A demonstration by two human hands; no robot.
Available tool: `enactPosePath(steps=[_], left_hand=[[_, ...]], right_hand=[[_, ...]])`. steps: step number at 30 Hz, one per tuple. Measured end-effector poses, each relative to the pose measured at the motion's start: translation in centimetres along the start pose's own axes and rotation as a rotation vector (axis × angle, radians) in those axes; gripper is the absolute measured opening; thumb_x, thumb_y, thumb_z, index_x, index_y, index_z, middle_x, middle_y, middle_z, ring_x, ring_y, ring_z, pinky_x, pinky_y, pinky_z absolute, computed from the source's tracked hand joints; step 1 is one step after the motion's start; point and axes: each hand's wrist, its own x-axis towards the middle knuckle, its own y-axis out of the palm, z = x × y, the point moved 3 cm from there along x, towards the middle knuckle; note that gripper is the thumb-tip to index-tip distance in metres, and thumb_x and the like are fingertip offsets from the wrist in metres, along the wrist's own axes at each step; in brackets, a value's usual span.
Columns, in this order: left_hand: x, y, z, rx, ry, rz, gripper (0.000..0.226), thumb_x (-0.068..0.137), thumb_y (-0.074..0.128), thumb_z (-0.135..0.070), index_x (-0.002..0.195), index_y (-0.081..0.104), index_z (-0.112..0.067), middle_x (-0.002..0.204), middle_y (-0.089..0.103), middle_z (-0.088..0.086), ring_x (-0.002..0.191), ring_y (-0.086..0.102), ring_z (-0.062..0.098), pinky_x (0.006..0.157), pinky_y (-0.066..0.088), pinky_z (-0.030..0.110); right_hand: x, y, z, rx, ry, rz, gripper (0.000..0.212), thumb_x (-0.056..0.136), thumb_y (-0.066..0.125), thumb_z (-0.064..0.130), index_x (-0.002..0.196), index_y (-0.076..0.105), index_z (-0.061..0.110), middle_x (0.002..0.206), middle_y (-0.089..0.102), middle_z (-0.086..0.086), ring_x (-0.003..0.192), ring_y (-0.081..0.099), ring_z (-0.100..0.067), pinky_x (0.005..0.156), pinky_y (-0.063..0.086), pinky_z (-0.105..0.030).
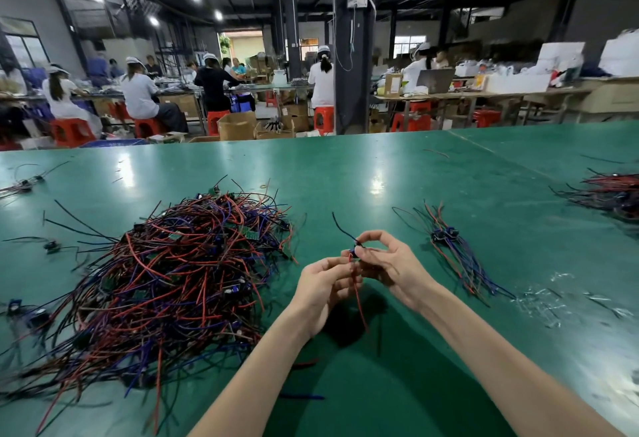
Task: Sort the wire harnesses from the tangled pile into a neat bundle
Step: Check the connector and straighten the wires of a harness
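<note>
A single wire harness [356, 252] is held above the green table [380, 177] between both hands, a little in front of the person, between the tangled pile and the sorted bundle. The left hand [323, 286] is curled, and its fingers are closed around the red wire [359, 301] of the harness, which hangs down below the hand toward the table. The small dark component at the top of the harness is pinched by the right hand [390, 265] with thumb and forefinger, while the other fingers are bent loosely behind. A thin black wire [340, 225] rises from the pinched part, up and to the left. The tangled pile [173, 274] of red, blue and black wires is spread on the table at the left of the hands, and small green circuit boards [251, 234] are seen inside it. The sorted bundle [449, 246] is laid at the right of the hands, apart from them, with its dark components gathered together and its wires stretched toward the person. Another heap of wires [612, 194] is seen at the far right edge, and a few loose harnesses [24, 186] lie at the far left. Clear plastic scraps [549, 301] are scattered near the sorted bundle. Behind the table, seated workers [138, 90] are seen on red stools [72, 130] at other benches.
</note>
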Motion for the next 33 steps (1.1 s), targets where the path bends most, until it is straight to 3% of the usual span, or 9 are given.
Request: enactPosePath(steps=[4, 8, 11, 18, 22, 30, 33], left_hand=[[-0.3, -0.1, -0.2, -0.032, -0.026, 0.062, 0.017, 0.091, 0.045, 0.012, 0.088, 0.059, 0.001, 0.064, 0.064, 0.007, 0.046, 0.058, 0.009, 0.048, 0.051, 0.018], [-0.8, -0.1, -0.5, 0.018, -0.12, 0.143, 0.02, 0.091, 0.041, 0.012, 0.086, 0.056, 0.0, 0.058, 0.056, 0.004, 0.038, 0.041, 0.005, 0.033, 0.03, 0.014], [-0.7, -0.2, -0.5, 0.013, -0.152, 0.155, 0.021, 0.092, 0.037, 0.011, 0.085, 0.052, -0.002, 0.063, 0.05, 0.006, 0.036, 0.031, 0.003, 0.031, 0.02, 0.012], [-0.7, -0.1, -0.3, 0.044, -0.079, 0.175, 0.011, 0.097, 0.049, -0.009, 0.086, 0.051, -0.006, 0.057, 0.055, -0.003, 0.038, 0.031, 0.002, 0.031, 0.022, 0.012], [-0.8, -0.2, -0.4, 0.079, -0.043, 0.174, 0.009, 0.096, 0.051, -0.01, 0.089, 0.053, -0.005, 0.063, 0.054, -0.002, 0.037, 0.028, 0.001, 0.031, 0.021, 0.012], [-0.8, -0.2, -0.6, 0.092, -0.007, 0.156, 0.007, 0.094, 0.054, -0.006, 0.089, 0.058, -0.007, 0.061, 0.058, 0.0, 0.034, 0.025, 0.0, 0.031, 0.016, 0.011], [-0.7, -0.3, -0.7, 0.094, -0.026, 0.12, 0.016, 0.097, 0.051, -0.018, 0.085, 0.059, -0.01, 0.064, 0.057, 0.001, 0.037, 0.026, 0.002, 0.032, 0.016, 0.011]], right_hand=[[0.2, -0.4, -0.3, 0.136, 0.048, -0.046, 0.009, 0.086, 0.058, 0.001, 0.085, 0.058, 0.01, 0.079, 0.066, -0.01, 0.056, 0.059, -0.017, 0.06, 0.052, -0.027], [0.3, -0.8, -0.5, 0.202, 0.106, -0.109, 0.009, 0.088, 0.056, 0.0, 0.082, 0.057, 0.007, 0.061, 0.062, -0.005, 0.047, 0.054, -0.012, 0.05, 0.048, -0.023], [0.3, -0.8, -0.7, 0.237, 0.159, -0.094, 0.011, 0.091, 0.053, 0.002, 0.08, 0.054, 0.006, 0.059, 0.06, -0.004, 0.046, 0.052, -0.012, 0.05, 0.049, -0.024], [0.2, -0.6, -1.3, 0.12, 0.14, -0.004, 0.01, 0.087, 0.057, 0.008, 0.077, 0.056, 0.007, 0.063, 0.061, -0.004, 0.054, 0.055, -0.013, 0.066, 0.045, -0.032], [0.1, -0.5, -1.0, 0.087, 0.117, -0.015, 0.008, 0.078, 0.063, 0.014, 0.075, 0.058, 0.009, 0.066, 0.062, -0.004, 0.053, 0.053, -0.012, 0.059, 0.045, -0.026], [0.0, -0.3, -0.6, 0.006, 0.074, -0.117, 0.017, 0.094, 0.052, 0.005, 0.077, 0.054, 0.008, 0.066, 0.057, -0.004, 0.053, 0.05, -0.01, 0.052, 0.047, -0.019], [0.0, -0.3, -0.4, -0.034, 0.047, -0.102, 0.017, 0.093, 0.053, 0.002, 0.077, 0.055, 0.008, 0.064, 0.057, -0.003, 0.051, 0.052, -0.008, 0.052, 0.047, -0.018]])
